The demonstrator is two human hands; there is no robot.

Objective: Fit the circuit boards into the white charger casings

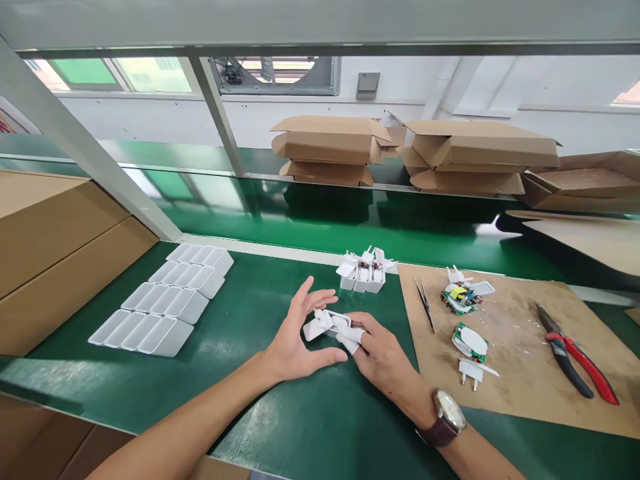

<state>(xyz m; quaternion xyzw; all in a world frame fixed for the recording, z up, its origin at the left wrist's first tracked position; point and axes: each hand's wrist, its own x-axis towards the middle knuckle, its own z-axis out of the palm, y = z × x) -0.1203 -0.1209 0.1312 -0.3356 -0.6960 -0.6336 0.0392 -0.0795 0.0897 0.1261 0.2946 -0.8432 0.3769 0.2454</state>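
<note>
My right hand (387, 353) grips a small white plastic charger housing (341, 323), an open box with a white piece at its left end. White coverings, which look like finger cots, show at my right fingertips. Around the housing's left side, my left hand (295, 340) is open, its thumb and fingers spread; whether it touches the housing I cannot tell. Beyond my hands stands a cluster of white housings (364, 277) with plug pieces and small electronic parts in their tops. Rows of open white housings (150, 320) sit at the left.
A brown board (520, 347) on the green bench bears tweezers (425, 305), red-and-black pliers (575, 357), circuit boards (470, 342) and a white plug piece (475, 371). A large carton (65, 233) stands at the left. Cardboard boxes (330, 147) lie behind the bench.
</note>
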